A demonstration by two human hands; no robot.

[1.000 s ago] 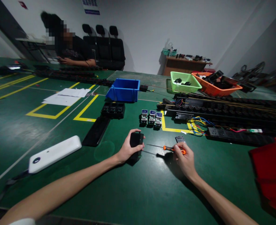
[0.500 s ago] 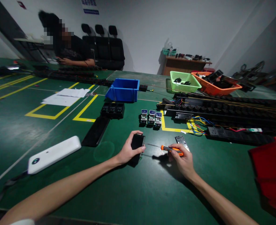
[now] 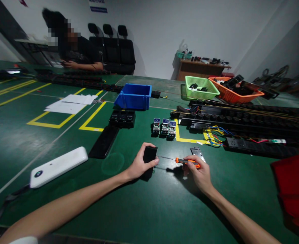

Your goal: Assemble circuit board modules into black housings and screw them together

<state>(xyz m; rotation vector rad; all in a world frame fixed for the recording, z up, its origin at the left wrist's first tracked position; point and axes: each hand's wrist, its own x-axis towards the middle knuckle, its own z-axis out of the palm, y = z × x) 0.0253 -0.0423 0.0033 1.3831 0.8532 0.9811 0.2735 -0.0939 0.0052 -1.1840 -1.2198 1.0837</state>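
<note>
One black box (image 3: 150, 155) sits in the left hand (image 3: 138, 165), fingers wrapped around it over the table (image 3: 164, 217), seemingly to steady it; the right hand (image 3: 200, 172) pinches a screwdriver (image 3: 188, 162) by its handle, probably for aim, tip at the box's edge, contact unclear.

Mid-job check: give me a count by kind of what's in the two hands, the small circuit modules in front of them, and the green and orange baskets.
Screwdriver, in the right hand: 1
Black part, in the left hand: 1
Circuit modules: 3
Light green basket: 1
Orange basket: 1
Total: 7
</note>
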